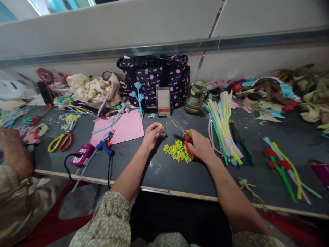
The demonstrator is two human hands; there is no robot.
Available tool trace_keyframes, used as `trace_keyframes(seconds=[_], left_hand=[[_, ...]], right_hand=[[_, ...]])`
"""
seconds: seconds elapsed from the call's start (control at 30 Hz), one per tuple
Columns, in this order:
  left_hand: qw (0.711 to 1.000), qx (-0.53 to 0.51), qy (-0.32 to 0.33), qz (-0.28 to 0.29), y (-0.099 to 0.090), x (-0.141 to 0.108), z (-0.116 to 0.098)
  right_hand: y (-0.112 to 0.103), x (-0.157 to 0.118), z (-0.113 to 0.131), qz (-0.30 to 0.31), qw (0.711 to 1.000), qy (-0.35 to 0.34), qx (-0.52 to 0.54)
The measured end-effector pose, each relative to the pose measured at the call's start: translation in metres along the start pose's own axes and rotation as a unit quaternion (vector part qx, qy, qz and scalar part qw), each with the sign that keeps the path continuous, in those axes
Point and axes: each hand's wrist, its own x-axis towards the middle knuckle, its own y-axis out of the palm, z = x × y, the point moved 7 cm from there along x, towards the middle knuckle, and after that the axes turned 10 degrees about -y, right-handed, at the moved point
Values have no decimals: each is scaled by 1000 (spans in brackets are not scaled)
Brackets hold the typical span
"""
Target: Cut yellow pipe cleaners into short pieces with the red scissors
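Observation:
My right hand [199,145] is wrapped round the handles of a pair of scissors [178,125] with red and yellow grips. Its metal blades point up and to the left, towards a phone-like object [163,101] that is partly blurred out. Level with the blades, my left hand [153,134] is closed in a pinch, with a bit of yellow pipe cleaner [160,125] showing at the fingertips. Below and between both hands lies a loose heap of short yellow pipe cleaner pieces [178,151] on the dark table [154,175].
A dotted navy bag [151,80] stands behind, beside a green jar [195,96]. Right lie bundled pipe cleaners [223,130], pliers [241,144] and red flowers [277,159]. Left are pink paper [125,127], a blue glue gun [104,145], other scissors [60,141] and another person's arm [15,151].

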Motion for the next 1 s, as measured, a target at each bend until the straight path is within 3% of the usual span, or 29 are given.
trace_keyframes(seconds=[0.23, 0.5, 1.0], left_hand=[[1000, 6, 3, 8, 1, -1, -1], [1000, -1, 10, 28, 1, 2, 1], [999, -14, 21, 31, 2, 0, -2]], right_hand=[[-4, -1, 0, -63, 997, -37, -9], [-3, -2, 1, -83, 996, -38, -24], [0, -2, 1, -63, 996, -45, -34]])
